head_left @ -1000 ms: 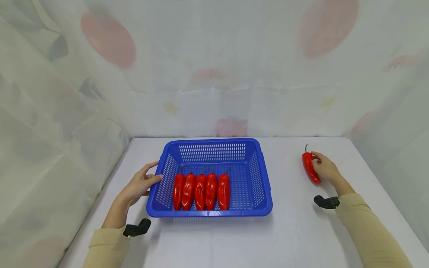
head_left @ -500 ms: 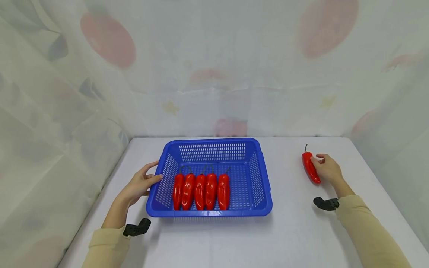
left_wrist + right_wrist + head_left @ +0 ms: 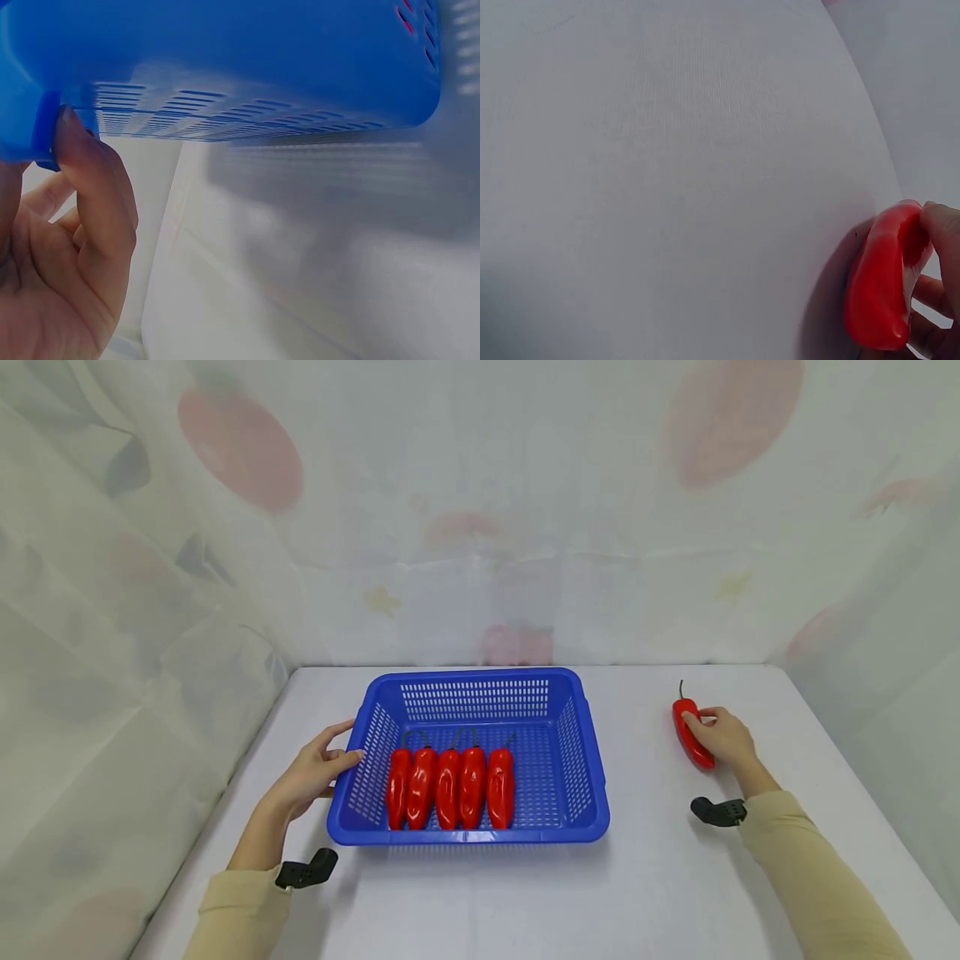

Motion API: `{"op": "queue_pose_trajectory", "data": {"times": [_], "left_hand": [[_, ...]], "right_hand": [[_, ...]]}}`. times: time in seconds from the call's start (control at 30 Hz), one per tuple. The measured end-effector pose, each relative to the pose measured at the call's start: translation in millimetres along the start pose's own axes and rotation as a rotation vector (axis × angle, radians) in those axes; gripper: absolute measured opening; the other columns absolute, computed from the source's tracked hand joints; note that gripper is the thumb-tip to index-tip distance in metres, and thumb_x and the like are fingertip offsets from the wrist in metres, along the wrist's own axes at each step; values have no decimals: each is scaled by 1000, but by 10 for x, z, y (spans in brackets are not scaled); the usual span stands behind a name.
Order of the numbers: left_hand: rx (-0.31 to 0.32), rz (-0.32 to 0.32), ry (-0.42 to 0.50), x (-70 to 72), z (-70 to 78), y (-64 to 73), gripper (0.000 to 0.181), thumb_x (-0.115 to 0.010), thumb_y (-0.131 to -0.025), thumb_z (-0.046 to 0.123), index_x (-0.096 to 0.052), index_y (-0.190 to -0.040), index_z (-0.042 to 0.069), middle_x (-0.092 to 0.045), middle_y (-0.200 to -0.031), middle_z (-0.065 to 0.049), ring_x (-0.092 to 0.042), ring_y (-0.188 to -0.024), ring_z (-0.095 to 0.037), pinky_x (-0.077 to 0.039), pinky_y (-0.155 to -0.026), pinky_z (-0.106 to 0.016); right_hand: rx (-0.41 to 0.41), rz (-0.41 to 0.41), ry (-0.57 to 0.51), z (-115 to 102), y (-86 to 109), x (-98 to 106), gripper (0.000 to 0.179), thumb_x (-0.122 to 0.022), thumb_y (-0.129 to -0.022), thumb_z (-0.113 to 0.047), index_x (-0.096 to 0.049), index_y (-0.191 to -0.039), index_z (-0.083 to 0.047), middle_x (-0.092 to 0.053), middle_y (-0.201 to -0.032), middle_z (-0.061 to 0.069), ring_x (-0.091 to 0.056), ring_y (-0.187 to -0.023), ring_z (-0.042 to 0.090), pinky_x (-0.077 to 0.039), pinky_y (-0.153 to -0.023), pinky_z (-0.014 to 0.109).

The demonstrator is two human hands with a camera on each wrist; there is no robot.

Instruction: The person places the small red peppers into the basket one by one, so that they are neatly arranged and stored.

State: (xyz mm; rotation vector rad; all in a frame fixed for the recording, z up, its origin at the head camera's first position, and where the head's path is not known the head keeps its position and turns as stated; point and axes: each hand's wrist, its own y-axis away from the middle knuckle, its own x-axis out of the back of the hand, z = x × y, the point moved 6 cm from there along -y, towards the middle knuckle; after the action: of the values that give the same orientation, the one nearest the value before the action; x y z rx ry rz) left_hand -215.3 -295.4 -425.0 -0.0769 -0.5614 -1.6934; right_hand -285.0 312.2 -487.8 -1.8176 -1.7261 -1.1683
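Observation:
My left hand (image 3: 309, 772) grips the left rim of a blue perforated plastic basket (image 3: 480, 837); in the left wrist view, the fingers (image 3: 101, 191) curl up against the rim's underside. Inside the basket, several red chili peppers (image 3: 472, 785) lie side by side, stems pointing to the far wall. Over at the right, my right hand (image 3: 727, 739) holds a single red chili pepper (image 3: 686, 735) between thumb and fingers, its thin stem pointing away from me. From the right wrist, that pepper (image 3: 885, 285) shows close over the white surface with a shadow at its left; fingers are partly hidden behind it.
The white table (image 3: 525, 902) runs to a back edge against a pale printed curtain (image 3: 600, 527). A side curtain (image 3: 135, 652) hangs along the left edge. Black wrist-worn devices (image 3: 307, 870) sit at both cuffs.
My right hand has closed its thumb onto the single chili pepper, and both have shifted slightly left. The left hand, the basket and the peppers in it stay put.

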Motion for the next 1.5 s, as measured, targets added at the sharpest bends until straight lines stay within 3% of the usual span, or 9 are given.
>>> {"op": "queue_pose_trajectory", "data": {"times": [0.23, 0.57, 1.1, 1.5], "left_hand": [[1, -7, -1, -45, 131, 79, 68, -56, -92, 20, -16, -148, 16, -55, -110, -28, -66, -82, -29, -56, -67, -46], [-3, 6, 6, 21, -89, -53, 74, -61, -88, 32, -17, -147, 24, -57, -109, -25, -67, -81, -27, -56, -66, -46], [-7, 2, 1, 20, -87, -55, 73, -60, -89, 31, -17, -148, 24, -56, -110, -26, -66, -82, -27, -56, -67, -46], [-4, -8, 7, -56, 170, 113, 68, -55, -92, 20, -16, -147, 15, -54, -114, -31, -66, -84, -31, -56, -67, -46]], "right_hand": [[22, 0, 18, -69, 24, -22, 70, -38, -92, -48, -33, -130, 10, -43, -120, 32, -44, -106, 44, -50, -81, 47], [-1, -5, 6, -53, 2, -48, 70, -40, -93, -47, -31, -133, 10, -42, -122, 32, -44, -108, 44, -51, -82, 48], [42, 61, -14, -172, 20, 36, 67, -42, -93, -44, -31, -134, 9, -44, -118, 30, -46, -102, 42, -54, -76, 45], [120, 71, -37, -400, 67, 128, 68, -44, -93, -44, -30, -135, 7, -43, -120, 30, -47, -102, 43, -55, -73, 45]]}}
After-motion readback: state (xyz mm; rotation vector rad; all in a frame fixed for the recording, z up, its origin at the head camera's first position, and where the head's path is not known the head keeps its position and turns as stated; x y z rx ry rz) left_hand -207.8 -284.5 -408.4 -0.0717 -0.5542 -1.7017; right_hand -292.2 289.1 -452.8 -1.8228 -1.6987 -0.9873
